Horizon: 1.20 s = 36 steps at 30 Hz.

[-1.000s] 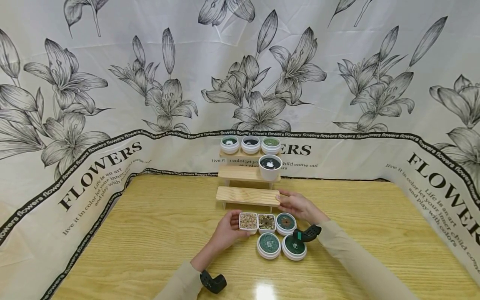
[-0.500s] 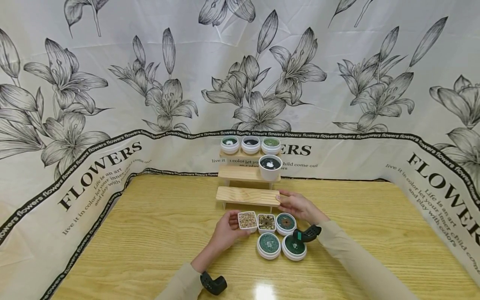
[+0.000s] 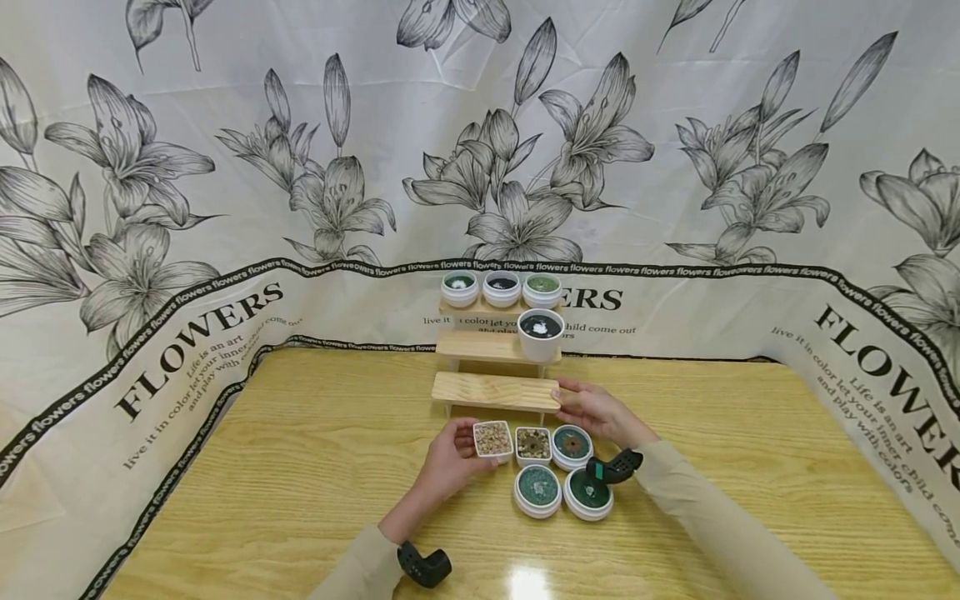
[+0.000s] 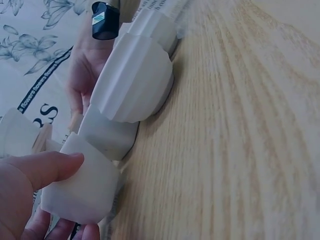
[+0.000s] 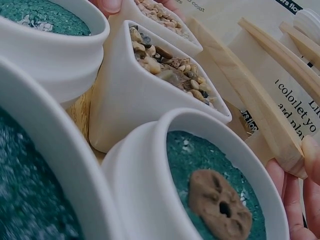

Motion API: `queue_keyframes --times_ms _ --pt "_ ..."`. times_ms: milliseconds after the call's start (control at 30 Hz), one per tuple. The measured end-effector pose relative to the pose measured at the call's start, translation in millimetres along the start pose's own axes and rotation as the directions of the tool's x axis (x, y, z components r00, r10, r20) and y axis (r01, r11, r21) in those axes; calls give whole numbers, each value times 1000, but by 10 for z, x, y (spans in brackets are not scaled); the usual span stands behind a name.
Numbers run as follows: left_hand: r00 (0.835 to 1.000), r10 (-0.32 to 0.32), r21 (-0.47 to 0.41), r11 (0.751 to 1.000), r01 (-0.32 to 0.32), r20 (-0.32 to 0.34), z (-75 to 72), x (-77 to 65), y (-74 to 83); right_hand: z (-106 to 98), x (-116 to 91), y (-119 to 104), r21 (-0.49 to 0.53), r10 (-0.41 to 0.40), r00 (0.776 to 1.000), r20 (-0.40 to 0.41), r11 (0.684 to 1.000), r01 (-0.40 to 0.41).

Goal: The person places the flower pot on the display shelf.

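Note:
My left hand (image 3: 448, 460) holds a small square white pot (image 3: 492, 439) of pale pebbles by its sides, thumb on the near wall in the left wrist view. A narrow gap parts it from a second square pot (image 3: 533, 445) with mixed pebbles. At the right end of the lowest step of a wooden tiered stand (image 3: 487, 390), my right hand (image 3: 597, 412) pinches the board's edge; the right wrist view shows its thumb and fingers on that board end (image 5: 292, 160). A round pot (image 3: 572, 447) with teal filling and a brown disc stands below this hand.
Two round pots with green filling, one left (image 3: 537, 492) and one right (image 3: 588, 493), stand in front. A taller white pot (image 3: 540, 336) is on the middle step's right end. Three small pots (image 3: 501, 289) line the top step. A flower-print cloth (image 3: 360, 308) rises behind.
The pale-pebble pot has tilted and shifted slightly left and up in the head view, away from the mixed-pebble pot, with my left hand. My right hand has stayed on the stand.

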<state>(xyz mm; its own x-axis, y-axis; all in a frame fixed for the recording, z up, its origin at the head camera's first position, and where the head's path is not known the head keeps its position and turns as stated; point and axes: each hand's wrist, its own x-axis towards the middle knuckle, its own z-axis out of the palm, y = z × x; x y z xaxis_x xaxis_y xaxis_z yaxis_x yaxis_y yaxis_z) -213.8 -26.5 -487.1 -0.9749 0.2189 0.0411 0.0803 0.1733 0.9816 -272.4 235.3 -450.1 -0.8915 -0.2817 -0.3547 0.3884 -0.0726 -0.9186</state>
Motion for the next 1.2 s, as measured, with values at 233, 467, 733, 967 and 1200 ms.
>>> queue_keyframes --times_ms 233,467,733,967,1200 --pt "1000 8 -1 1000 -8 17 -28 14 34 -4 8 6 -6 -3 1000 4 1000 3" --pt "999 -20 -28 999 21 29 -53 5 114 -9 18 8 -2 1 1000 -3 1000 -1" --pt "998 -50 -38 998 51 31 -62 20 185 -26 42 14 -11 22 1000 -18 1000 -22" --pt "999 -26 -36 999 26 21 -74 79 255 -39 60 28 -9 14 1000 -5 1000 -15" --pt "999 -13 -43 999 14 34 -102 106 352 -31 52 20 -6 19 1000 -5 1000 -19"
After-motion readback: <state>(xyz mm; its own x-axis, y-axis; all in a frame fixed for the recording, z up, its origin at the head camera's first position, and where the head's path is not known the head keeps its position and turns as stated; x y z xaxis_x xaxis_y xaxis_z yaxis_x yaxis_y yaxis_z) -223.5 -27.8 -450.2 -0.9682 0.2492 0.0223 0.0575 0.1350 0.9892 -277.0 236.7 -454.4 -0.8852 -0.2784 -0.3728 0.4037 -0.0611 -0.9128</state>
